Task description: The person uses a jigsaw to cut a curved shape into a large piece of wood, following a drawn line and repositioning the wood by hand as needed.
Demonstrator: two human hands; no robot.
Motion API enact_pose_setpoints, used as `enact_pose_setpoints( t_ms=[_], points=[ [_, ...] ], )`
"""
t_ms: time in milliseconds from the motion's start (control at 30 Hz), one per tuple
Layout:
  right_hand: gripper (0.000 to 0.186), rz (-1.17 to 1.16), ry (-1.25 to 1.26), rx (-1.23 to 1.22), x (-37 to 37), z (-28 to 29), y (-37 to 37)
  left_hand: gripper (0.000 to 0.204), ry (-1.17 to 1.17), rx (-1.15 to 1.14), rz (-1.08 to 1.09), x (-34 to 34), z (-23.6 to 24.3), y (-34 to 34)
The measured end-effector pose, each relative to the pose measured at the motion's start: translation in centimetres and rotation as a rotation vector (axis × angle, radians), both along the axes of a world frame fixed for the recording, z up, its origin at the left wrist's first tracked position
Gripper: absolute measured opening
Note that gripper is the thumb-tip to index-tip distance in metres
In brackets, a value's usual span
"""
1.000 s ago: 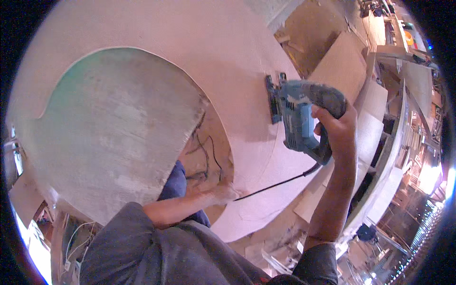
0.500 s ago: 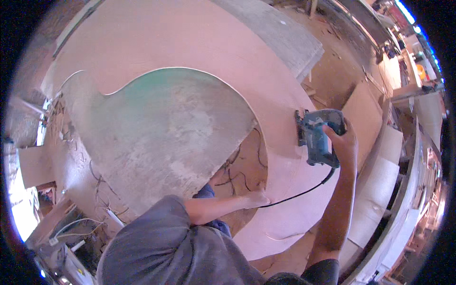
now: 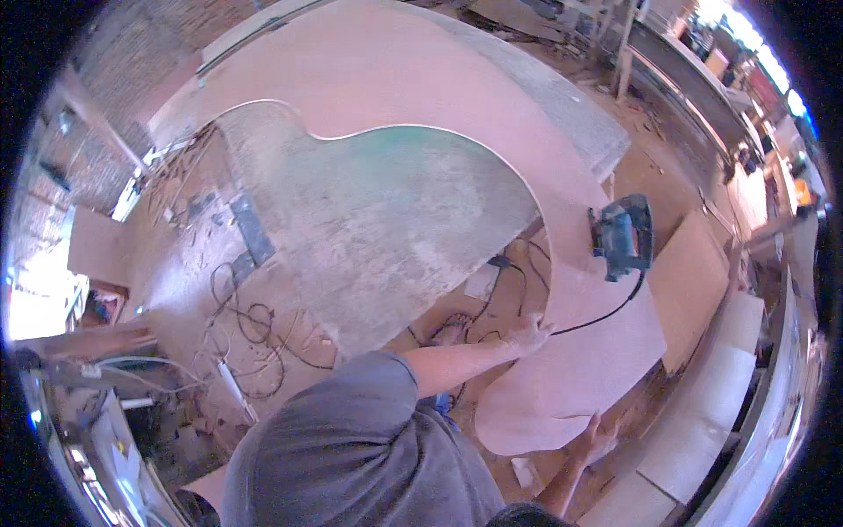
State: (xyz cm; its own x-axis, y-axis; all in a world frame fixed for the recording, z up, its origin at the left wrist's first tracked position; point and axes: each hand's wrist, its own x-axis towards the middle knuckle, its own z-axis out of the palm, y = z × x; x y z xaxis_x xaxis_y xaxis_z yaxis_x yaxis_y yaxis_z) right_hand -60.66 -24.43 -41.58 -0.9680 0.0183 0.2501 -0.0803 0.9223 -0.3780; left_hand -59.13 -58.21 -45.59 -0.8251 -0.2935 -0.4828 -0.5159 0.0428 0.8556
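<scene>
A large, curved pinkish plywood sheet (image 3: pixel 421 61) lies over a worn grey board (image 3: pixel 378 228). On the sheet's right-hand band rests a teal and black jigsaw (image 3: pixel 625 235), with no hand on it. Its black power cord (image 3: pixel 599 320) runs down and left to my left hand (image 3: pixel 525 337), which is closed around the cord beside the sheet's inner edge. Down at the sheet's rounded near end, my right hand (image 3: pixel 599 443) is just beyond the rim by a thin cut line, its fingers apart. Whether those fingers touch the sheet is hard to tell.
Loose cables (image 3: pixel 250 321) coil over the dusty floor at left, and more lie beneath the grey board. A brown panel (image 3: pixel 689 290) and pale stacked sheets (image 3: pixel 698 435) line the right side. Scrap wood lies by the brick wall (image 3: pixel 158 53).
My right hand has let go of the jigsaw and come back to the sheet's near end. The jigsaw stays on the sheet. The head view has shifted.
</scene>
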Motion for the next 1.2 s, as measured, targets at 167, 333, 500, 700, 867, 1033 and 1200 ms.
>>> enact_pose_setpoints(
  t_ms=[167, 333, 500, 700, 867, 1033, 1200],
  points=[
    [0.056, 0.021, -0.081, 0.024, 15.7, -3.2, 5.8, 0.076, 0.196, -0.408, 0.286, 7.6, -2.3, 3.2],
    [0.043, -0.023, -0.454, 0.153, 25.5, -18.2, 13.3, 0.081, 0.355, -0.598, 0.32, 17.2, -7.8, 2.0],
    [0.042, 0.195, -0.622, 0.335, 30.1, -19.5, 24.1, 0.076, -0.006, -0.262, -0.059, 23.4, 0.8, 4.3],
    [0.026, 0.026, -0.911, -0.297, 29.9, -19.6, 24.6, 0.076, -0.277, -0.097, -0.118, 29.2, -3.8, 2.0],
    [0.035, -0.201, -1.046, -0.355, 32.4, -15.5, 12.0, 0.07, -0.344, -0.095, -0.113, 27.9, -1.9, -1.4],
    [0.034, -0.161, -1.125, -0.394, 31.7, -12.8, 14.5, 0.056, 0.076, -0.136, -0.036, 17.9, -5.3, -1.1],
    [0.029, 0.104, -1.12, -0.045, 32.3, -11.9, 17.9, 0.052, -0.006, -0.048, 0.06, 9.9, -2.9, -1.5]
  ],
)
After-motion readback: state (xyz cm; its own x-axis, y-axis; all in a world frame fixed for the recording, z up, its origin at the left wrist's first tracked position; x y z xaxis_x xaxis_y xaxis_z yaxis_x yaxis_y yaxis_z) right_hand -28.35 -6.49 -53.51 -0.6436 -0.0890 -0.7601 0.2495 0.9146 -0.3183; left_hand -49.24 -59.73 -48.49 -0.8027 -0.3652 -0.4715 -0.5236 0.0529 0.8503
